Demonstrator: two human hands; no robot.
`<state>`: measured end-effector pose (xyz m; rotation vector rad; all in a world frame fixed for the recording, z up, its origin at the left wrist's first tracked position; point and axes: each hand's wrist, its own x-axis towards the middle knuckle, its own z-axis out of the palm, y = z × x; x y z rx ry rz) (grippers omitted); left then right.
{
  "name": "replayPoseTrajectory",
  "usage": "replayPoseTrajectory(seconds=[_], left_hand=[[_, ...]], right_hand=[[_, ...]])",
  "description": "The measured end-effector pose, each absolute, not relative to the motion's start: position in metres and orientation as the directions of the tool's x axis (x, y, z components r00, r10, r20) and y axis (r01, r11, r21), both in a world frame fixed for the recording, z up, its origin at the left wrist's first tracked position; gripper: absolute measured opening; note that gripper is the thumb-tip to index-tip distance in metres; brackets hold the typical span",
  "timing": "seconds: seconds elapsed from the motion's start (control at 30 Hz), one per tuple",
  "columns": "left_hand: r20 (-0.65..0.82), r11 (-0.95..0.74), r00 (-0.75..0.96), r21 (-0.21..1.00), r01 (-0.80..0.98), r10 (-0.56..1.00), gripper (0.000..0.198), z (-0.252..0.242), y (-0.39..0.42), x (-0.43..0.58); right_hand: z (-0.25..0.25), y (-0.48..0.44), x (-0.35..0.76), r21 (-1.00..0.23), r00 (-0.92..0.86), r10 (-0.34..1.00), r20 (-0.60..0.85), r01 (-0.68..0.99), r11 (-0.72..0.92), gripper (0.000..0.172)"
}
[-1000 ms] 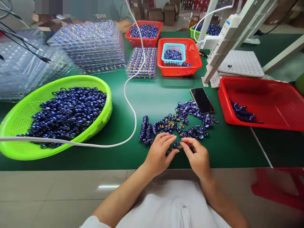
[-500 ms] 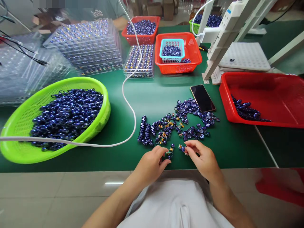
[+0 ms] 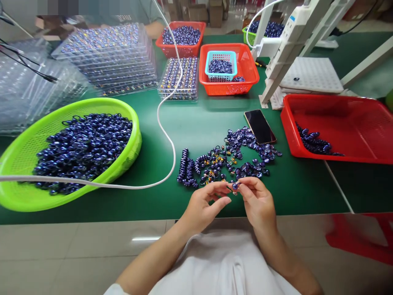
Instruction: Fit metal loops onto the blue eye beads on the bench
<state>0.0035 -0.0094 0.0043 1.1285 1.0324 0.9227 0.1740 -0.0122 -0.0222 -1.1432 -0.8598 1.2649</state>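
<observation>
Between the thumb and fingers of my right hand (image 3: 260, 201) is a small shiny blue piece (image 3: 235, 186), round on top. My left hand (image 3: 207, 205) reaches in from the other side, its fingertips at the piece and its thumb held apart below. Just beyond both hands lie loose blue ring-like pieces (image 3: 202, 164), some with yellow and green parts among them. A curved heap of blue caps (image 3: 242, 137) lies farther back. To the left, blue rings (image 3: 184, 164) are lined up in short rows.
A phone (image 3: 260, 127) lies beside the heap. A green basket (image 3: 135, 151) of blue rings stands left, crossed by a white cable (image 3: 172, 155). A red bin (image 3: 287, 139) stands right. Behind are clear trays (image 3: 147, 69), red baskets (image 3: 229, 88) and a white post (image 3: 278, 69). Another person's arm shows behind.
My hands have come together and moved slightly away from the table's front edge. The right hand's piece is now at my left fingertips, and the left thumb has spread from the fingers.
</observation>
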Motion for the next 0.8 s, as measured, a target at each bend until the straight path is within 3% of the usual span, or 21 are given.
replayPoseTrajectory(seconds=[0.17, 0.23, 0.33, 0.47, 0.63, 0.8], left_hand=[[-0.412, 0.598, 0.455, 0.686, -0.415, 0.789, 0.032, 0.001, -0.006, 0.006], [-0.443, 0.673, 0.516, 0.58, -0.458, 0.733, 0.03, 0.0, -0.005, 0.005], [-0.461, 0.713, 0.547, 0.516, -0.475, 0.699, 0.027, 0.001, -0.005, 0.003], [-0.462, 0.677, 0.496, 0.539, -0.501, 0.735, 0.025, 0.002, -0.006, 0.003], [-0.374, 0.555, 0.444, 0.724, -0.41, 0.815, 0.022, 0.01, -0.009, -0.001], [-0.355, 0.545, 0.489, 0.771, -0.328, 0.797, 0.021, 0.019, -0.009, -0.006]], right_hand=[[-0.016, -0.018, 0.166, -0.97, 0.065, 0.994, 0.089, -0.22, 0.101, 0.012], [-0.015, -0.018, 0.166, -0.97, 0.036, 0.988, 0.149, -0.188, 0.153, 0.015], [-0.016, -0.017, 0.169, -0.968, 0.004, 0.977, 0.214, -0.133, 0.213, 0.021], [-0.018, -0.016, 0.176, -0.928, -0.059, 0.929, 0.366, -0.103, 0.359, 0.029], [-0.012, -0.018, 0.191, -0.884, -0.203, 0.861, 0.466, -0.133, 0.447, 0.025], [0.002, -0.015, 0.197, -0.829, -0.391, 0.795, 0.463, 0.126, 0.545, 0.04]])
